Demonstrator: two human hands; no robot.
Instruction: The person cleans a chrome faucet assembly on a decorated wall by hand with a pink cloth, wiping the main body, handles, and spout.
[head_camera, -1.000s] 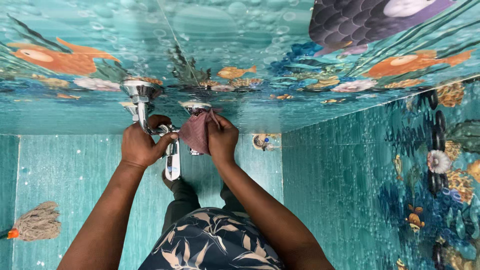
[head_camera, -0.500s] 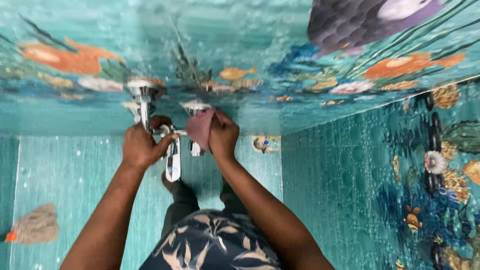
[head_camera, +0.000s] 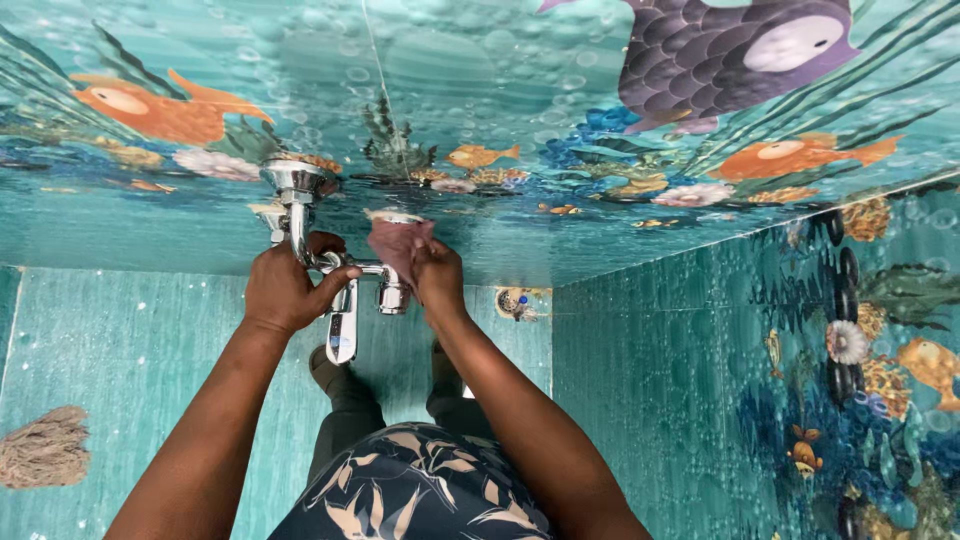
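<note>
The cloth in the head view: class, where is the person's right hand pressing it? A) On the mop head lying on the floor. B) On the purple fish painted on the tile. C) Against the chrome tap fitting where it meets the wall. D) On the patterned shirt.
C: the right hand bunches the reddish cloth against the chrome tap at the wall, while the left hand grips the tap.

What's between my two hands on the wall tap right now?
In the head view, the chrome tap lies between the left hand and the right hand, which presses a pink cloth.
</note>
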